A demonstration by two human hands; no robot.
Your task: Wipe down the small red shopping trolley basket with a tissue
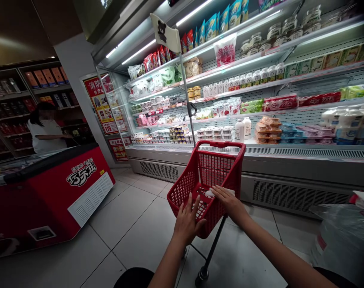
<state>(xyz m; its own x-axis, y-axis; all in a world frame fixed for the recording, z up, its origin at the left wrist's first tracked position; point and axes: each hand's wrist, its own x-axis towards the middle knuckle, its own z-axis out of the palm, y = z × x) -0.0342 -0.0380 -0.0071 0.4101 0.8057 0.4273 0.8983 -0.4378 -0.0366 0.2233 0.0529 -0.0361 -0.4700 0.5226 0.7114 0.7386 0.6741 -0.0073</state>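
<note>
A red plastic shopping cart [219, 168] with lattice sides stands in front of me, on dark legs with wheels. My left hand [188, 220] is at its near left rim, fingers spread, with nothing seen in it. Under the fingers of my right hand [228, 202] is a white cloth or tissue [210, 193], pressed on the cart's right rim. A pole with a bear-print flag [166, 34] rises behind the cart's far edge.
Behind the cart runs a long refrigerated shelf [158, 164] with dairy goods. A red freezer [89, 176] stands at the left, with a person in white [45, 134] behind it. A clear plastic bag [335, 236] is at the right.
</note>
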